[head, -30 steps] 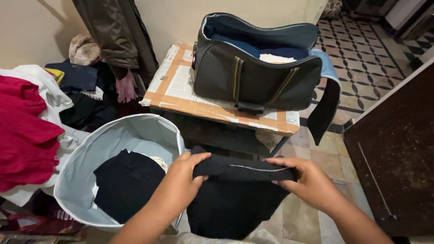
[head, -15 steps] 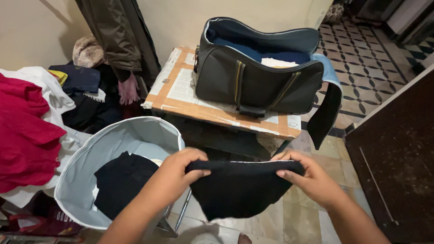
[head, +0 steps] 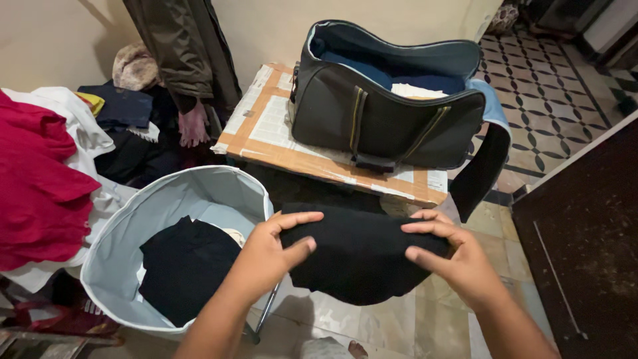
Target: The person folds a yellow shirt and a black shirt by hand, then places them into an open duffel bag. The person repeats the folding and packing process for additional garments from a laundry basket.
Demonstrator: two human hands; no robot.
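Note:
A folded black garment (head: pixel 359 256) is held flat in the air between both hands, above the tiled floor. My left hand (head: pixel 269 256) grips its left edge, thumb on top. My right hand (head: pixel 452 256) grips its right edge with fingers spread over the cloth. Just to the left stands a pale blue laundry basket (head: pixel 133 226) with black clothes (head: pixel 183 266) inside. Straight ahead, an open dark duffel bag (head: pixel 385 116) sits on a small paper-covered table (head: pixel 266 126), with blue and white folded items in it.
Red and white clothes (head: pixel 40 186) are piled at the left. A dark coat (head: pixel 179 46) hangs by the wall, with more clothes heaped below. A dark wooden surface (head: pixel 585 233) fills the right side. Patterned floor tiles (head: pixel 551 86) lie beyond the bag.
The hanging black garment has been folded up shorter and now lies flatter between my hands, which have tilted it more level and closer to the table.

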